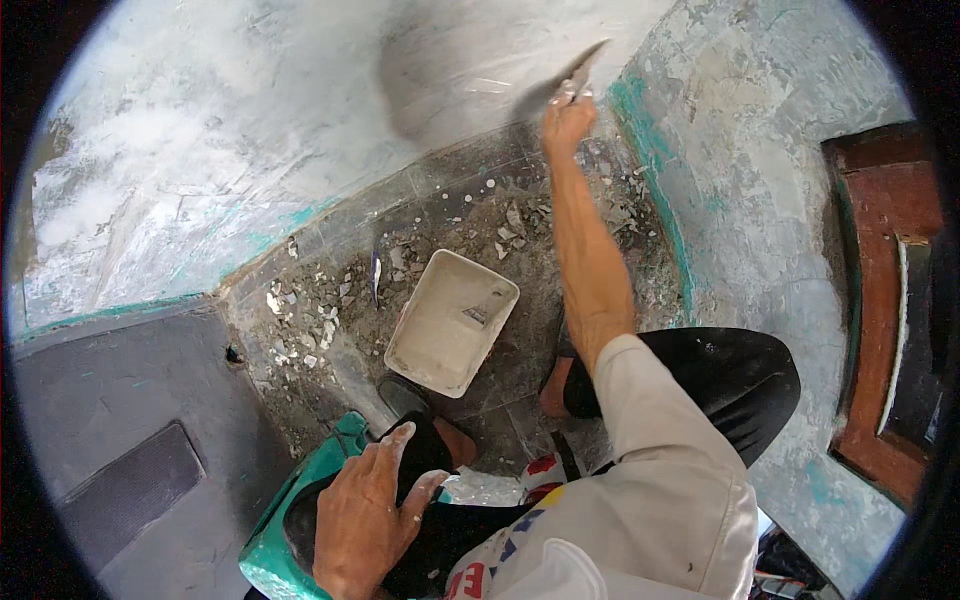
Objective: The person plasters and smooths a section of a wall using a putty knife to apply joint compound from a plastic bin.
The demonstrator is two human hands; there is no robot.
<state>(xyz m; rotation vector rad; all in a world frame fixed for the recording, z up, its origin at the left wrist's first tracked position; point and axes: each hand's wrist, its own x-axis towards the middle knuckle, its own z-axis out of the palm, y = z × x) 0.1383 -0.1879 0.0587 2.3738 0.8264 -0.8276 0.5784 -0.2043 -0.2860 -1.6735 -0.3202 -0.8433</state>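
Note:
My right hand is closed on a putty knife at the pale plastered wall, its arm stretched toward the upper middle. My left hand is low, by my leg and a teal plastic object, with thumb and fingers apart, loosely bent and dusted white, holding nothing. Between my feet and the wall lies a cream rectangular tray smeared with grey paste, with a small dark triangular item in it. A narrow blade-like object lies beside the tray.
Plaster chips and dust cover the floor. A grey panel stands at left. The patched right wall holds a reddish wooden frame. My bent legs flank the tray.

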